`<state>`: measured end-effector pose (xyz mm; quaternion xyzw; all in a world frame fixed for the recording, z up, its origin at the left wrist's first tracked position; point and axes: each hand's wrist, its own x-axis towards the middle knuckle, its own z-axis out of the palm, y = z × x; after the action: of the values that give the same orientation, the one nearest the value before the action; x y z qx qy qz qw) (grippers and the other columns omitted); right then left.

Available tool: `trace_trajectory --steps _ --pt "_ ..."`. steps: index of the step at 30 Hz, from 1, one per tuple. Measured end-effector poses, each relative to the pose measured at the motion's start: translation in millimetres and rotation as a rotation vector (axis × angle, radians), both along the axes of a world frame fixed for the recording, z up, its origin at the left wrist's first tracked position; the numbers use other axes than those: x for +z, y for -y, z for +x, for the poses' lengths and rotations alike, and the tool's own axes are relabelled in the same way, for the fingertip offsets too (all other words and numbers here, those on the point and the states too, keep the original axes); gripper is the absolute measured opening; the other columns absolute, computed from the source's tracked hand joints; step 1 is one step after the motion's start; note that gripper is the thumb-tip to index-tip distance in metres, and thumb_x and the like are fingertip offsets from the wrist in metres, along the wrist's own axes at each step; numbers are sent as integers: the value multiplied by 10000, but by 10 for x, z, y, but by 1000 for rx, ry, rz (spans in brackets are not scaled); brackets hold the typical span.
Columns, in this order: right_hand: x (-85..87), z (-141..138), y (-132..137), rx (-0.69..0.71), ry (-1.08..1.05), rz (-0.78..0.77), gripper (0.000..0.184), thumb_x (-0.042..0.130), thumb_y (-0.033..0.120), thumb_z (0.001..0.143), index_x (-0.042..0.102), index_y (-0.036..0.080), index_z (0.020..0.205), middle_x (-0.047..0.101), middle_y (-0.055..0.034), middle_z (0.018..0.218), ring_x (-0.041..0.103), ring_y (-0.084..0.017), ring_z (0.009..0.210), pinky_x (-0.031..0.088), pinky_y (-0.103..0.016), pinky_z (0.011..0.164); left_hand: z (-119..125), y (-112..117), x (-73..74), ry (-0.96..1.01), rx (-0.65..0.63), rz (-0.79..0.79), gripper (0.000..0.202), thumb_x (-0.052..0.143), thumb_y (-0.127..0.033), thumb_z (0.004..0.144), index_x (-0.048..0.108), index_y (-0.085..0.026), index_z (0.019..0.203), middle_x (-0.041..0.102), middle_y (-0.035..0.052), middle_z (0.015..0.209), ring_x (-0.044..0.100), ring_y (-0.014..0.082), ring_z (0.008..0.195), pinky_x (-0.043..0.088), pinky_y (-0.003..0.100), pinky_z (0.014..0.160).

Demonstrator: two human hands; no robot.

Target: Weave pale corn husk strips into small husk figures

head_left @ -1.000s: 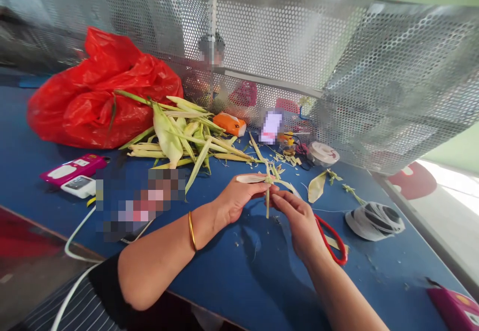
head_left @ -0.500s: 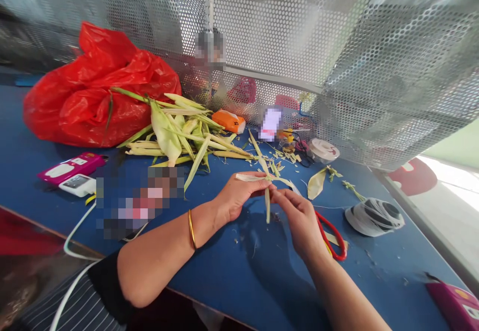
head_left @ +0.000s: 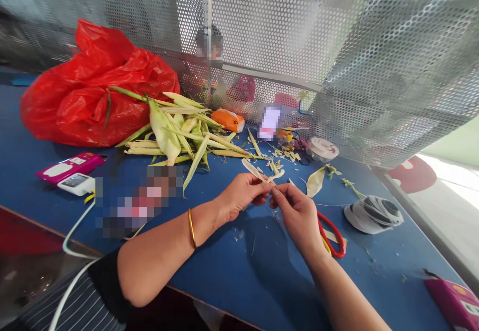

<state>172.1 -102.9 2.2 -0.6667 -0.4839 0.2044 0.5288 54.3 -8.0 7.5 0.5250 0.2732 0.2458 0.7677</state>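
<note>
Pale corn husk strips (head_left: 253, 169) stick up from between my hands over the blue table. My left hand (head_left: 245, 191) pinches them between thumb and fingers, its wrist wearing a gold bangle. My right hand (head_left: 294, 206) is closed at the same spot, thumb and forefinger meeting the husk's lower end. The fingertips of both hands nearly touch, hiding where the strips join. Under my right wrist lie red-handled scissors (head_left: 333, 236), partly covered. A spool of white thread (head_left: 373, 215) stands to the right, a thin thread running from it toward my right hand.
A pile of corn husks (head_left: 164, 134) lies before a red plastic bag (head_left: 86, 96). Behind are an orange tissue pack (head_left: 227, 120), a white tape roll (head_left: 323, 148) and a perforated metal screen (head_left: 277, 32). Purple-cased devices (head_left: 73, 166) with a white cable sit left; husk scraps are scattered centrally.
The husk strips have turned in my fingers: the one hanging down and the long upright one no longer show that way. Both hands have drawn slightly closer together.
</note>
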Motion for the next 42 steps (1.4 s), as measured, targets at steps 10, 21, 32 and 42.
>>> trace_trajectory --steps 10,21,32,42 --pt "99 22 74 -42 199 -17 281 557 407 880 572 226 666 562 29 561 493 -140 537 351 -265 547 0 -38 3 -32 -18 54 358 798 -445 670 662 -123 749 552 -22 625 457 65 539 352 226 534" --pt "109 81 84 -90 224 18 267 550 408 900 648 222 737 644 -1 694 570 -170 674 401 -285 640 -33 -72 69 -96 -30 61 348 739 -472 727 689 -128 759 550 -19 629 446 64 533 311 222 513" --pt "73 143 -7 95 -301 -107 318 751 501 692 738 190 763 699 -36 718 600 -192 671 451 -304 632 -29 63 55 -189 -337 185 344 743 -479 695 642 -161 608 490 -43 534 372 70 514 258 253 532" --pt "-78 82 -21 -94 -282 15 245 745 418 705 667 188 680 600 10 624 476 -118 552 363 -243 493 -10 78 -8 -194 -357 209 286 683 -329 712 580 -178 492 485 -41 478 360 74 485 257 265 529"
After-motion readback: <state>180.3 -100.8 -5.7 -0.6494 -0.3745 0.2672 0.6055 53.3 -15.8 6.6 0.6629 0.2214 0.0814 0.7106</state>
